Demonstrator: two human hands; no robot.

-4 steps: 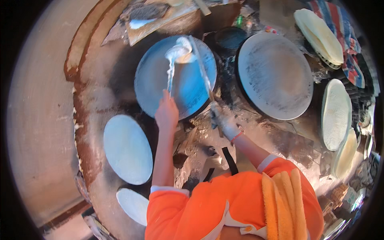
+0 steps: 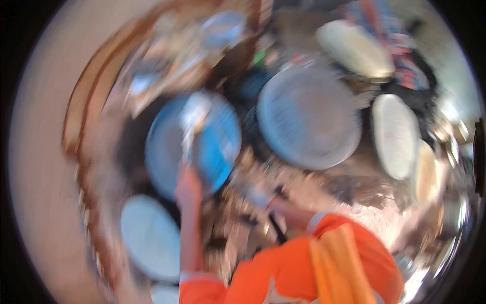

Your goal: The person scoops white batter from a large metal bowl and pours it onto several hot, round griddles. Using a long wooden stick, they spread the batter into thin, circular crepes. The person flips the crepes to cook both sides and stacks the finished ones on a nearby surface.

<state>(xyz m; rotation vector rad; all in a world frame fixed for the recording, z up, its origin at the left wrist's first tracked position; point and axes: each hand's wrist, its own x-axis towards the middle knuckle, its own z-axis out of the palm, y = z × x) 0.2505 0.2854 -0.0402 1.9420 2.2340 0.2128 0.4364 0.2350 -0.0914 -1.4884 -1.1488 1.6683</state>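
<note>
The picture is smeared by motion. My left hand (image 2: 188,185) is closed on the handle of a batter-coated ladle (image 2: 197,109), whose pale head is over the left round griddle (image 2: 162,147), which looks blue. My right hand (image 2: 259,196), seemingly gloved, with a red band at the wrist, is below and right of that griddle; its fingers and anything in them are too blurred to make out. A second round griddle (image 2: 309,116) sits above my right hand.
Pale flat rounds rest at lower left (image 2: 149,238), upper right (image 2: 354,48) and right (image 2: 392,137). A striped cloth (image 2: 405,71) lies at upper right, a board with blurred items (image 2: 157,76) at upper left. A curved brown rim (image 2: 81,126) runs down the left.
The view has swung and blurred: griddles and ladle appear lower and further left. My right hand is lower in the picture, and the long stick it held can no longer be made out.
</note>
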